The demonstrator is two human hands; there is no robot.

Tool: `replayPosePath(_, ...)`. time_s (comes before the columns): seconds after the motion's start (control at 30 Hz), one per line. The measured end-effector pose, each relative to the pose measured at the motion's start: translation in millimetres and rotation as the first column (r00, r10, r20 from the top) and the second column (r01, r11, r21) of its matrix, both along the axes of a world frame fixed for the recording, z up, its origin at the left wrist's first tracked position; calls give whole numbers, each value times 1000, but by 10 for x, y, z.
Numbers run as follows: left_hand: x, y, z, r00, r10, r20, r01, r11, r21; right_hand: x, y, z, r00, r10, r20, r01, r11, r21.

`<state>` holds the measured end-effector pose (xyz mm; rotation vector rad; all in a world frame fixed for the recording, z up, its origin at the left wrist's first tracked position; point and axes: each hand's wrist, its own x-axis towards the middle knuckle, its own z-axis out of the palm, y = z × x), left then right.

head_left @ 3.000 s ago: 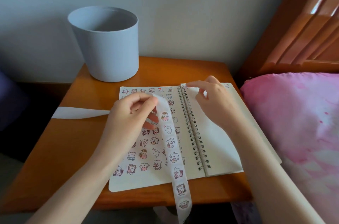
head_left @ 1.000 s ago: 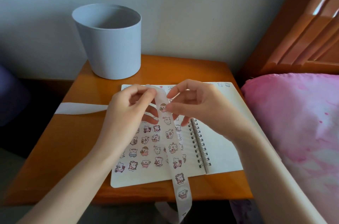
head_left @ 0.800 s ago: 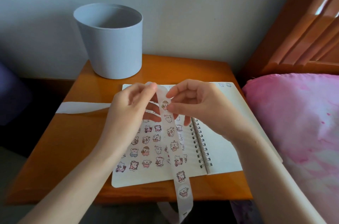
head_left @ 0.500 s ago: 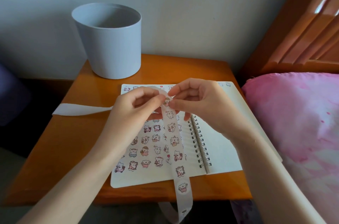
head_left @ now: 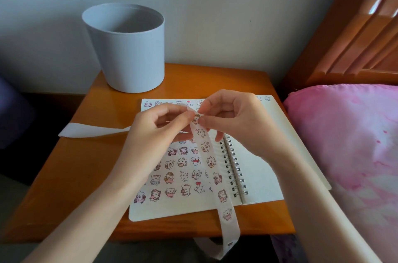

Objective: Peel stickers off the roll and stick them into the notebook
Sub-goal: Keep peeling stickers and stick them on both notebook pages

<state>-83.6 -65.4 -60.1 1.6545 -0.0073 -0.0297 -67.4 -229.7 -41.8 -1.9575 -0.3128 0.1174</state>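
Observation:
A spiral notebook (head_left: 256,178) lies open on the wooden bedside table (head_left: 90,172); its left page is covered with small cartoon stickers. A white sticker strip (head_left: 224,200) hangs from my hands down over the page and past the table's front edge. My left hand (head_left: 159,131) grips the strip's upper end above the notebook. My right hand (head_left: 232,120) pinches a small sticker (head_left: 197,117) at the top of the strip with thumb and forefinger. The strip's bare backing tail (head_left: 86,130) trails left across the table.
A pale blue round bin (head_left: 127,51) stands at the table's back left corner against the wall. A pink bedcover (head_left: 349,155) and a wooden headboard (head_left: 344,32) border the table on the right. The floor drops away on the left.
Three seconds ago my right hand was pressing on the right page's top edge. It has come over to the strip and now pinches a sticker there. My left hand stayed on the strip.

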Motion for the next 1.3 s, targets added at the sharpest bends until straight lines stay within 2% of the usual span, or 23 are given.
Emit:
replayPosePath(0.37,-23,-5,21,999,41,24,-41,999,21,-25,30,9,999,-19,43,24,992,-124)
replayPosePath(0.7,-27,-19,13,999,40,19,-40,999,6,-20,37,3,995,-39,88,51,990,-133)
replayPosePath(1.03,-8,-10,-27,999,26,-43,-26,1000,7,-2,5,-1,989,1,147,45,950,-309)
replayPosePath(1.17,14,-3,-54,995,18,-95,-20,1000,-24,-3,-38,56,992,25,126,12,958,-285)
replayPosePath(1.3,6,5,-57,994,5,-108,-10,999,-46,41,-183,111,998,-47,30,50,993,-105)
